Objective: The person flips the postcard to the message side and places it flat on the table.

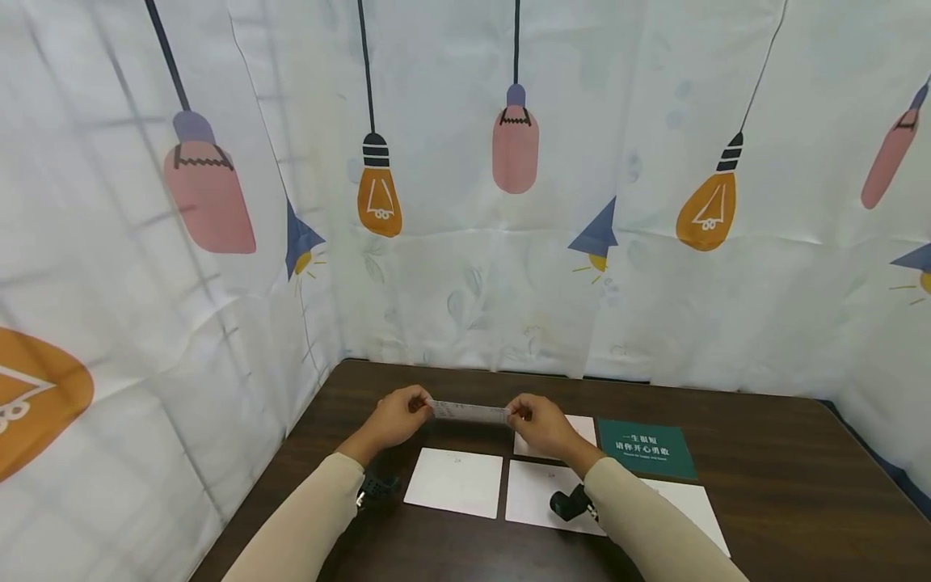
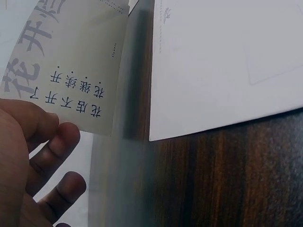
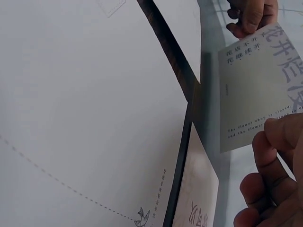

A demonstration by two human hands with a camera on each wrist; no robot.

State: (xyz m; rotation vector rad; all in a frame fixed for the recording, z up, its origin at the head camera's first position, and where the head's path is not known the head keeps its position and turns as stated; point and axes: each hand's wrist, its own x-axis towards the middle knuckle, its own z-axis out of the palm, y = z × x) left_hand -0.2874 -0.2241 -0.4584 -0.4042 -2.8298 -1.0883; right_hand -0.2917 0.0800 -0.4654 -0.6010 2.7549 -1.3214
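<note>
A pale postcard [image 1: 469, 412] with blue-grey Chinese lettering is held up over the far part of the table, tilted so that the head view sees it nearly edge-on. My left hand [image 1: 396, 416] pinches one end between thumb and index finger. At the opposite end, my right hand [image 1: 541, 424] pinches it the same way, near lines of small English print. The remaining fingers of the right hand [image 3: 270, 184] are loosely curled below the card. Nearer to me, a white card [image 1: 452, 482] lies flat, and another white card [image 1: 531, 489] lies beside it, partly under the right wrist.
A green card [image 1: 647, 449] with white lettering lies on the right, beside a pale pinkish card [image 1: 584, 428] partly covered by the right hand. Another white card [image 1: 694, 509] shows past the right forearm. The dark wooden table [image 1: 785, 461] ends at a white patterned curtain [image 1: 451, 307].
</note>
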